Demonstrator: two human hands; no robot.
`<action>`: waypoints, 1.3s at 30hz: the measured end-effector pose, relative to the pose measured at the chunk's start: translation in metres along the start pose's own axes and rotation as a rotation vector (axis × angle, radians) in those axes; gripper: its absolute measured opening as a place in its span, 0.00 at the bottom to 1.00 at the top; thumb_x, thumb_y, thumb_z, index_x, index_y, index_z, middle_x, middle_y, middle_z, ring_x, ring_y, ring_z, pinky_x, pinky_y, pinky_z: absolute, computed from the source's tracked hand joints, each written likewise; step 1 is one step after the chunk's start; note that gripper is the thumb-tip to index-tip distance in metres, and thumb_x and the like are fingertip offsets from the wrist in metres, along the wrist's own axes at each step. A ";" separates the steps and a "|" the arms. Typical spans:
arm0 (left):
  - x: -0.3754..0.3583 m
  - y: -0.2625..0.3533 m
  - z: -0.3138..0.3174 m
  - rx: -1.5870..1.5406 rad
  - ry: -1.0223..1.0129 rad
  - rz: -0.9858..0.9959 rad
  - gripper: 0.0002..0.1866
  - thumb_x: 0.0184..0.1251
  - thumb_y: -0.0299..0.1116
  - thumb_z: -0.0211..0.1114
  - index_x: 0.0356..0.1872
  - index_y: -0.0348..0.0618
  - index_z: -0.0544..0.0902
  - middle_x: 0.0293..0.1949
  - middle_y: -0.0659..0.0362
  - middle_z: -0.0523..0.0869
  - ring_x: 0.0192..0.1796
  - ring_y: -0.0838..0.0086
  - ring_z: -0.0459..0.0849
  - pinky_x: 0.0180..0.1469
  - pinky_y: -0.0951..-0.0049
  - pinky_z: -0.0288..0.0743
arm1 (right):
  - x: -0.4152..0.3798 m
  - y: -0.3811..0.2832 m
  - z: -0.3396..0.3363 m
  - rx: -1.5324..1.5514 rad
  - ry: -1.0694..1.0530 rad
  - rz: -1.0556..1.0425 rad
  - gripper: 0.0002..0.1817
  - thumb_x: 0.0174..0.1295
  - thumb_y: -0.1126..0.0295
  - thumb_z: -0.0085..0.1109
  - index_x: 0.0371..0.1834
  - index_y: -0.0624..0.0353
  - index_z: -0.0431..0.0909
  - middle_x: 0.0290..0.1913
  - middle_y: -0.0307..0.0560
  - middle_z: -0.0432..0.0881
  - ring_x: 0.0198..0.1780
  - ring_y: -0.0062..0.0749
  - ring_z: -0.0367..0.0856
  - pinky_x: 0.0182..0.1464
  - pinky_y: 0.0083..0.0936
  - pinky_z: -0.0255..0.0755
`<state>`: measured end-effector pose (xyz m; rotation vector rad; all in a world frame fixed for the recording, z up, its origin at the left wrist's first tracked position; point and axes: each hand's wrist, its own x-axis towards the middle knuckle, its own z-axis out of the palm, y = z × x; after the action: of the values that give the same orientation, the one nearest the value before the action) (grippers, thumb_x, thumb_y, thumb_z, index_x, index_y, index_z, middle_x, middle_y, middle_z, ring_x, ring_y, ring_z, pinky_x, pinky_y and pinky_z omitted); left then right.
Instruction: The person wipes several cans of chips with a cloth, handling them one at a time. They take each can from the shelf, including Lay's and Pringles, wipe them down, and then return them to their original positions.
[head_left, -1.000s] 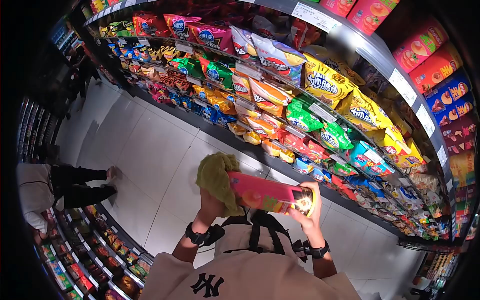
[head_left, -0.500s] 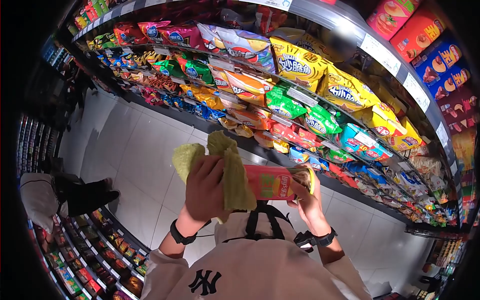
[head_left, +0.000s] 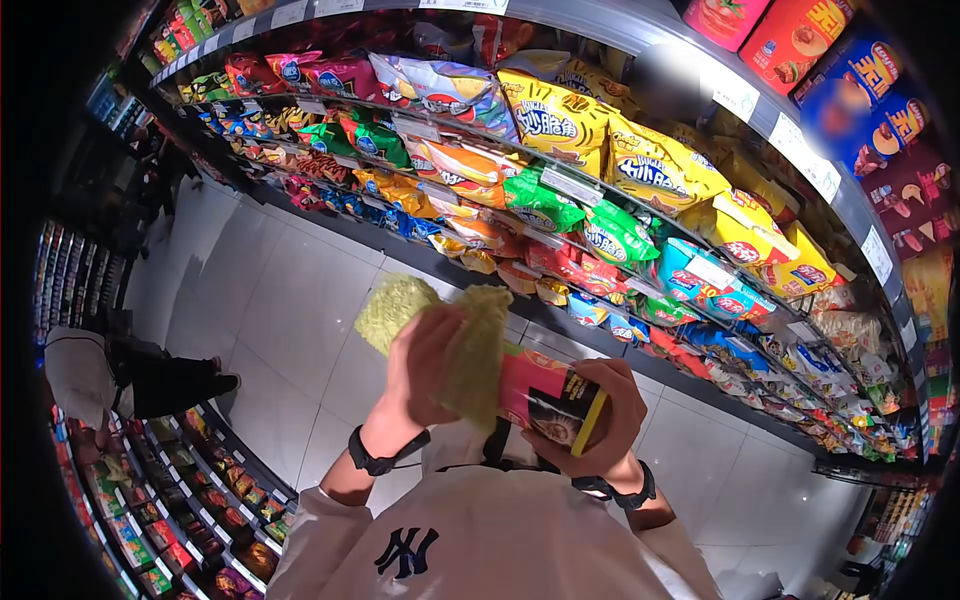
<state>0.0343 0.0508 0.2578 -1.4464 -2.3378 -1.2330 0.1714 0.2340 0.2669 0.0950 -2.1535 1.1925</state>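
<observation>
Rolled between the hands, the pink-and-black cylindrical can (head_left: 537, 386) now turns another side to the yellow-green fabric cloth (head_left: 474, 352) — left hand (head_left: 413, 372) curling its fingers into cloth, right hand (head_left: 612, 412) clasping the can's end.

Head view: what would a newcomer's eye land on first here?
Most striking is the pink canister near the centre, its yellow-rimmed end in the right hand and its other end hidden by a yellow-green cloth in the left hand. Next come the bright yellow snack bags, above and to the right. At the far left, another person stands.
</observation>
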 end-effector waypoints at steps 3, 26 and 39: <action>0.004 -0.007 -0.014 -0.005 0.020 -0.110 0.23 0.44 0.35 0.69 0.43 0.33 0.81 0.40 0.46 0.81 0.40 0.49 0.79 0.44 0.59 0.75 | 0.000 -0.003 -0.018 -0.033 0.002 -0.034 0.41 0.33 0.64 0.84 0.51 0.66 0.72 0.42 0.57 0.80 0.38 0.41 0.82 0.38 0.28 0.79; -0.052 0.013 0.027 -0.677 0.385 -0.705 0.18 0.66 0.29 0.60 0.56 0.36 0.76 0.46 0.60 0.84 0.48 0.81 0.80 0.53 0.76 0.74 | -0.085 0.044 -0.009 -0.061 -0.122 -0.179 0.47 0.40 0.61 0.82 0.62 0.53 0.60 0.56 0.58 0.70 0.53 0.47 0.74 0.53 0.44 0.71; -0.087 0.018 -0.021 0.086 0.057 -0.515 0.15 0.46 0.26 0.58 0.38 0.33 0.80 0.35 0.49 0.82 0.39 0.60 0.81 0.44 0.64 0.76 | -0.031 0.058 0.027 0.342 -0.302 0.098 0.40 0.37 0.66 0.81 0.54 0.58 0.66 0.43 0.48 0.76 0.45 0.39 0.76 0.48 0.35 0.72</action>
<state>0.0892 -0.0205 0.2393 -0.7900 -2.7808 -1.2286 0.1600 0.2390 0.1969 0.3407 -2.2033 1.6867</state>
